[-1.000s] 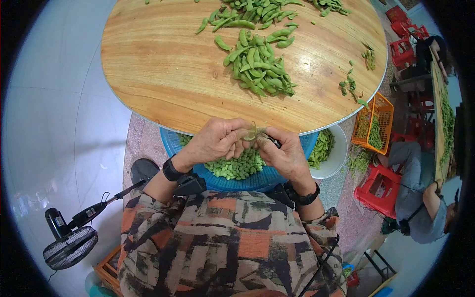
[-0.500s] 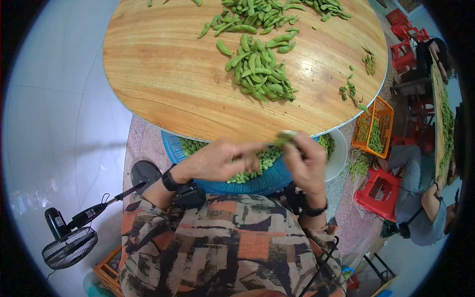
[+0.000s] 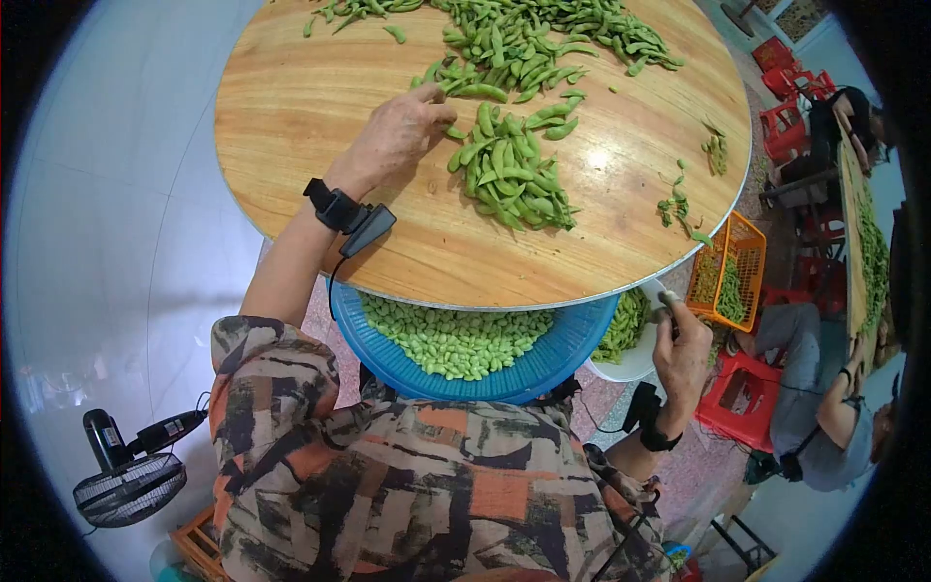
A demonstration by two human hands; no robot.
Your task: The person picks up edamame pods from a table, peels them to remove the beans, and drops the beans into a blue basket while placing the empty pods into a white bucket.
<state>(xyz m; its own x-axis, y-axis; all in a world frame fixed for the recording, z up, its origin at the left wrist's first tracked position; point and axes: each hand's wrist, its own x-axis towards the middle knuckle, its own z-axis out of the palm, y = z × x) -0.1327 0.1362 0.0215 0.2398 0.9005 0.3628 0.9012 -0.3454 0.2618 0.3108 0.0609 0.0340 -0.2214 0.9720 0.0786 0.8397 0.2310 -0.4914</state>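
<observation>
My left hand [image 3: 402, 136] rests over the wooden table with its fingers closed at a single edamame pod [image 3: 454, 133], beside a small pile of pods [image 3: 509, 170]. My right hand [image 3: 683, 351] is low at the right, by the rim of a white bucket [image 3: 630, 367] with green pods or hulls in it. Its fingers are curled together, a whitish covering shows at one fingertip, and anything between them is hidden. Below the table edge, a blue basin [image 3: 504, 388] holds many shelled green beans [image 3: 456, 339].
A round wooden table [image 3: 320, 184] carries a larger heap of pods [image 3: 524, 44] at the back and stem scraps [image 3: 676, 204] at right. An orange crate [image 3: 742, 238], red stool [image 3: 742, 398] and another person [image 3: 815, 388] are on the right. A black fan [image 3: 131, 485] stands left.
Both hands were together above the basin, a green pod at the right one. My left hand has moved forward to the pods on the table; my right hand has moved right to the bucket.
</observation>
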